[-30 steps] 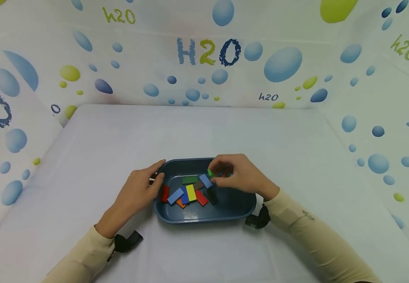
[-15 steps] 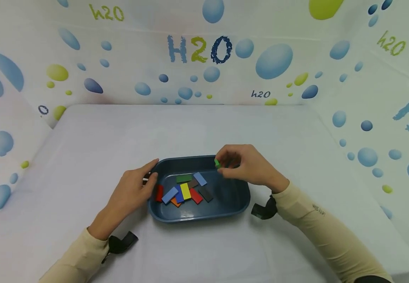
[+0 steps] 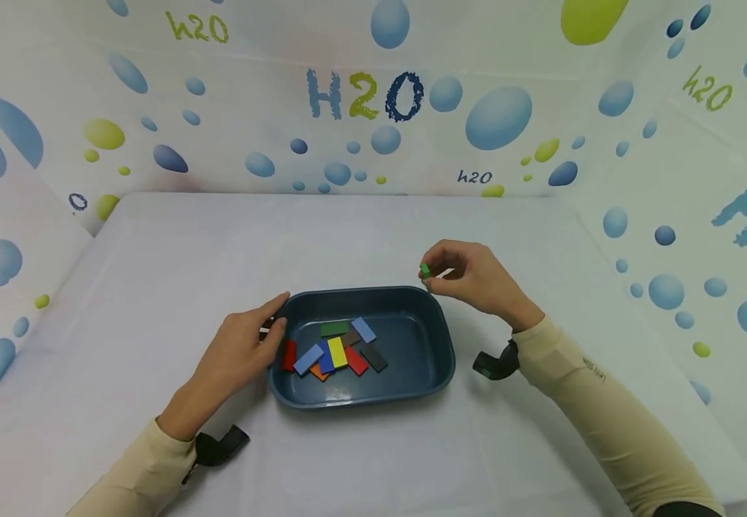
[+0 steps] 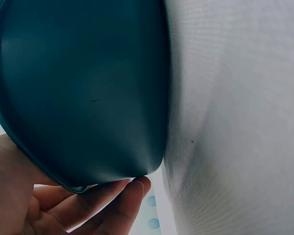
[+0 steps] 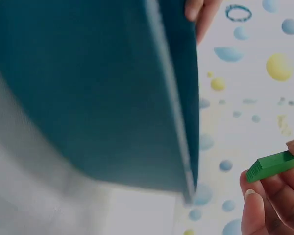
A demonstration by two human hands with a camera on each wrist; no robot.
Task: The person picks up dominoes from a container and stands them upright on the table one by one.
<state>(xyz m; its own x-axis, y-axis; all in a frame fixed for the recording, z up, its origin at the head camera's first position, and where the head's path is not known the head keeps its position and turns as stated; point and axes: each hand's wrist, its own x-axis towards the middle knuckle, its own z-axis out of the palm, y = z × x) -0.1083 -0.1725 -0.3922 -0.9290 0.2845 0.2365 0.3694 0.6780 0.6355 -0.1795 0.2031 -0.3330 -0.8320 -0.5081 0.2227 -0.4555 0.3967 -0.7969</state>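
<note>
My right hand (image 3: 476, 280) pinches a small green block (image 3: 425, 271) between thumb and fingers, above the table just past the far right corner of a dark blue tray (image 3: 421, 362). The right wrist view shows the block's ribbed end (image 5: 255, 172) sticking out from the fingertips. At the tray's left end, my left hand (image 3: 234, 355) grips the rim. In the left wrist view its fingers (image 4: 115, 205) lie against the outside of the tray wall (image 4: 83, 98). Flat coloured blocks lie loosely in the tray's left half, among them a yellow block (image 3: 337, 352) and a dark green block (image 3: 334, 329).
The tray stands on a white-covered table (image 3: 347, 237). A backdrop (image 3: 218, 93) with printed drops rises behind it and along both sides. Black wrist cameras hang below each forearm, such as the right camera (image 3: 496, 364).
My right hand has carried the green block from over the tray's middle, away and to the right, past the far rim. My left hand keeps its place on the tray. The view has shifted slightly.
</note>
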